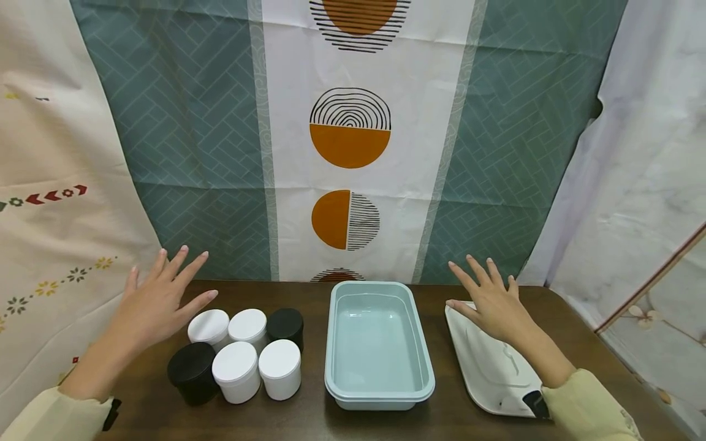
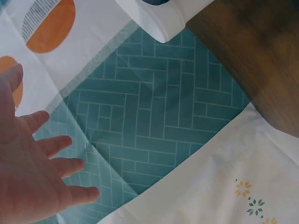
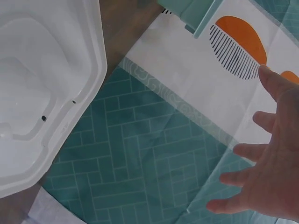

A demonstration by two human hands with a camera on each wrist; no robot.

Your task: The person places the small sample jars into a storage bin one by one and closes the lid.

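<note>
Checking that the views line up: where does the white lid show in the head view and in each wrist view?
Head: the white lid lies flat at lower right, beside the blue tub.
Left wrist: a white corner at top centre, but which thing it belongs to is unclear.
Right wrist: the lid fills the left side.
Shared landmark: the teal herringbone curtain.

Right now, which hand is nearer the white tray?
Right. The right hand hovers over the white tray's far end; the left hand is across the table, beside the jars.
</note>
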